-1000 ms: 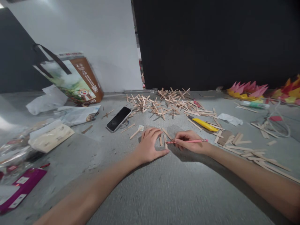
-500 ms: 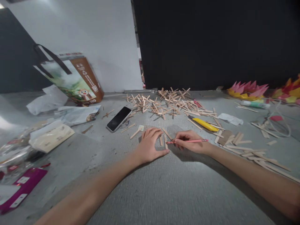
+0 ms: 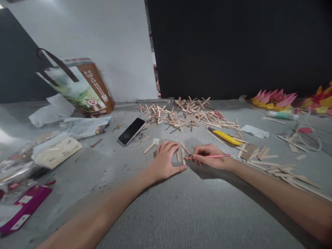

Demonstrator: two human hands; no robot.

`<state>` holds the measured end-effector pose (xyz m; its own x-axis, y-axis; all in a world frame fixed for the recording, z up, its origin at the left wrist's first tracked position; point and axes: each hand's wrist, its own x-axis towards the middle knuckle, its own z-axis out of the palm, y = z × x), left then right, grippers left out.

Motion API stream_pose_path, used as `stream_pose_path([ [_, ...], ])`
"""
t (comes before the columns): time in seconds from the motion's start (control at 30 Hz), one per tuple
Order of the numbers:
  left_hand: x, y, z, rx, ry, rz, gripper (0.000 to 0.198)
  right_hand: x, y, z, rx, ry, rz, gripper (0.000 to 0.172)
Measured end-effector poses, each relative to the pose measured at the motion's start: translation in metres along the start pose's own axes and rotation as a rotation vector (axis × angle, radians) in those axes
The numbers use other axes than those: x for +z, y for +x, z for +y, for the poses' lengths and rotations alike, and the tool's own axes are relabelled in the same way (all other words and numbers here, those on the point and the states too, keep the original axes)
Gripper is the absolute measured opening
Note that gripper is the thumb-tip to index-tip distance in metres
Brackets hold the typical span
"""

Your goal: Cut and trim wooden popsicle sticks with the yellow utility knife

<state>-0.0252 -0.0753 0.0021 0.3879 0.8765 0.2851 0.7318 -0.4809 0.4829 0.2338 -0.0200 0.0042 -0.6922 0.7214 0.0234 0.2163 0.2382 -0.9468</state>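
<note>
I see the right hand [image 3: 209, 156] pinch a pink pencil [image 3: 215, 156], a wooden stick [image 3: 183, 155] at its nine o'clock. The left hand [image 3: 165, 160] gapes, that stick at three o'clock.

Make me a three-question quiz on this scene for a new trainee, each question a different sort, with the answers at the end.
1. Multiple choice. What does the right hand hold?
A) a shopping bag
B) a pink pencil
C) a crumpled tissue

2. True or false. As the camera sees it, the phone lies to the left of the yellow cutter.

3. Fill in. Between the thumb and fingers of the left hand lie short, flat wooden ____.

Key: 1. B; 2. True; 3. sticks.
</note>
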Motion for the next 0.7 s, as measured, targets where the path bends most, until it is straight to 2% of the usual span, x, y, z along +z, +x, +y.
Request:
stream_pose_path([
  [0.7,0.0005,0.0001,-0.0004,-0.001,0.005,-0.009,0.076,0.0006,-0.0001,-0.0032,0.004,-0.004,0.007,0.033],
])
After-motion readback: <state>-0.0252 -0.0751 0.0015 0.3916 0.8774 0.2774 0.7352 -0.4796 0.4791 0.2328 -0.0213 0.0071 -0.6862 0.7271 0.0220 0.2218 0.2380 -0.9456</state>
